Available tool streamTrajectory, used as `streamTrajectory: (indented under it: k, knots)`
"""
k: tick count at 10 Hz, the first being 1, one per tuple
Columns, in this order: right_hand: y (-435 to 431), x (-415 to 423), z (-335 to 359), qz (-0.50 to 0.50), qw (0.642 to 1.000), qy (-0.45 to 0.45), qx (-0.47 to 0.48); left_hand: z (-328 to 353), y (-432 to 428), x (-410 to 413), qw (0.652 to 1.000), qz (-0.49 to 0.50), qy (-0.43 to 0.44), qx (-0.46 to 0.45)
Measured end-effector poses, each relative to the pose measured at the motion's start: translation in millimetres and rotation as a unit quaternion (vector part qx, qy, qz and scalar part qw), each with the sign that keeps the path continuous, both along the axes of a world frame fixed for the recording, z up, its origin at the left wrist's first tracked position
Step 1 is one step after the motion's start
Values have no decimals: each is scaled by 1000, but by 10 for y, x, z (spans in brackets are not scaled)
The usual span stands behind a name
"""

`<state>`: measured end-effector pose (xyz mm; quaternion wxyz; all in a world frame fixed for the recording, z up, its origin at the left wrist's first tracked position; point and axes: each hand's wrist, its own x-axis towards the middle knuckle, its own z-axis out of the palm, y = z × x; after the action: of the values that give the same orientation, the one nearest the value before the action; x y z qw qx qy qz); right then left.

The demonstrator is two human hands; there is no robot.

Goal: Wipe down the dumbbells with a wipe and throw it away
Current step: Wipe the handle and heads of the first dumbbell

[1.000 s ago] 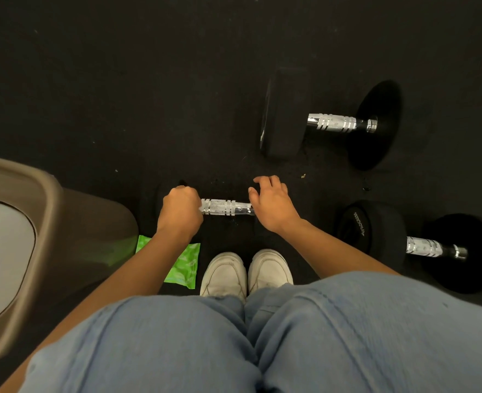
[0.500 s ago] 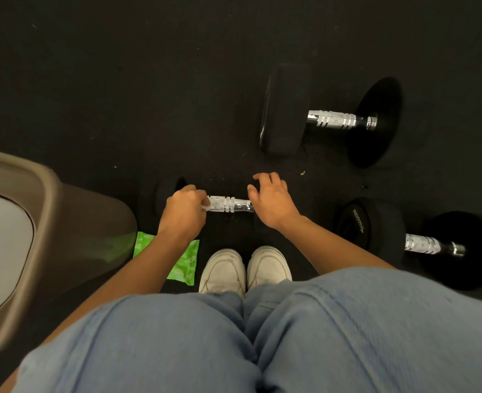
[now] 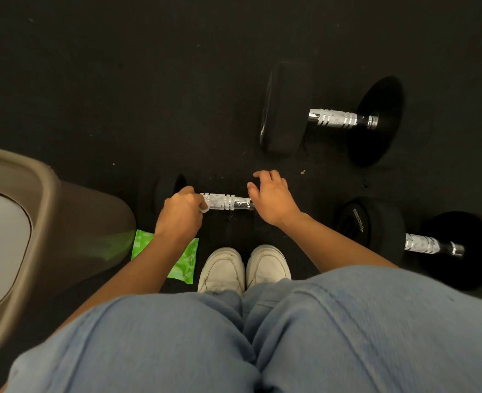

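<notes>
White lettering on the right dumbbell (image 3: 376, 225) head, unreadable. Left hand (image 3: 180, 215) fisted, pinching white wipe (image 3: 204, 207) against the left end of the near dumbbell (image 3: 225, 202) handle. Right hand (image 3: 272, 199) arched over its right head, grip unclear. Green wipes packet (image 3: 187, 262) under the left forearm.

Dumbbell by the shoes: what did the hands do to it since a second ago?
The left hand, gripping the wipe round the dumbbell handle, turned slightly, so a white bit of wipe now peeks out. The right hand lifted its thumb a little. Otherwise unchanged: the right hand holds the dumbbell's other end, and the far dumbbell, right dumbbell, green wipe packet and bin lie where they were.
</notes>
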<state>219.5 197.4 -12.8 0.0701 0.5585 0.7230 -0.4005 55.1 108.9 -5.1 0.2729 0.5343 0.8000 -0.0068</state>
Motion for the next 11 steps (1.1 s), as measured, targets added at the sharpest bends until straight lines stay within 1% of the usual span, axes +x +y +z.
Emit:
streamTrajectory:
  k: [1,2,3,5,6,7,8,9,10,11]
  knots:
    - [-3,5,2,2,1000,-1,-1,16,-12,-19,999,3,23,-41]
    - [-9,4,1,3,1000,-2,0,8,-36,0,1000,-10,6,-12]
    - [-6,1,0,0,1000,-1,3,8,-25,39,999,-21,-16,39]
    - [-26,19,-8,-7,1000,7,11,32,27,41,999,30,-7,39]
    - [-31,20,-17,-6,1000,7,12,45,56,24,997,70,8,31]
    - [-25,11,-18,-6,1000,8,9,58,120,24,997,69,7,20]
    - [-14,12,-13,-5,1000,7,6,40,128,42,999,36,-14,22]
    - [-15,18,-13,-6,1000,9,5,49,127,20,998,48,-26,20]
    - [-11,27,-10,-2,1000,11,2,99,197,22,998,55,-20,-14]
    - [2,48,-5,5,1000,18,-9,131,284,65,999,27,-6,-37]
